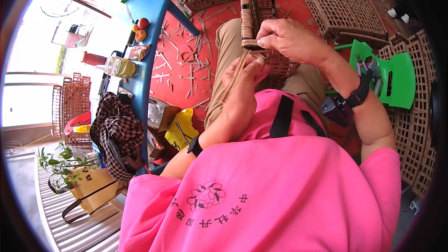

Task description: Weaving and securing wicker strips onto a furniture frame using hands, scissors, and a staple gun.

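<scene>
A woven rattan frame piece (248,14) stands upright on my lap, its wrapped post rising toward the top of the picture. My right hand (290,41) pinches the lower end of that post where the wrapping stops. My left hand (243,81) sits just below it, fingers closed around a thin tan rattan strip (234,77) that runs down from the post across my palm. A woven panel (280,67) rests on my knees behind the hands. Both wrists carry dark bands.
A blue bench (150,28) at left carries fruit, a glass jar and a checked cloth bag (117,133). Rattan offcuts litter the red floor (186,72). Woven panels (337,4) lie ahead and at right, beside a green plastic chair (396,77). A yellow bag and a potted plant sit lower left.
</scene>
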Demonstrator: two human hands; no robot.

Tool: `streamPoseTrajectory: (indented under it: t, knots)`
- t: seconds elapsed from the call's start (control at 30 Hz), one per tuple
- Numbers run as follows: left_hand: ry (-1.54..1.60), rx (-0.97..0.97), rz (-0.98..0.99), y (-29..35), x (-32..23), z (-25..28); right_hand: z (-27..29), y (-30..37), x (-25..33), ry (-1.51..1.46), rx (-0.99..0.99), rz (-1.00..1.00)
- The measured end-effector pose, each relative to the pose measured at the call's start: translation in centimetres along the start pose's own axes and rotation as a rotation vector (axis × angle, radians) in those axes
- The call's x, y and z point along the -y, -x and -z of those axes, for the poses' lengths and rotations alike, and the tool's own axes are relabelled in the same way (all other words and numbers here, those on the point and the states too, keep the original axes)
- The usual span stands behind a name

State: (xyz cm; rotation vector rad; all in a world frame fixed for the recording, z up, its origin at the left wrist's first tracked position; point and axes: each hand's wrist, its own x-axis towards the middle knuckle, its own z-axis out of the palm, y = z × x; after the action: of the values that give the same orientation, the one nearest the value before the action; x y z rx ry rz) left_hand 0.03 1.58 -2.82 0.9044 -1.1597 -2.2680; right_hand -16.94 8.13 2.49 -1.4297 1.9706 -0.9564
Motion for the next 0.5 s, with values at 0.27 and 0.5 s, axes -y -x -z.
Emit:
streamPoseTrajectory:
  t: [0.27,0.5]
  knots:
    - [0.190,-0.072,0.194,0.9,-1.0,-1.1,-0.1,0.1,-0.2,0.025,-0.035,0.037]
    - [0.283,-0.079,0.218,0.8,-1.2,-1.2,-0.2,0.3,-0.4,0.037,-0.053,0.104]
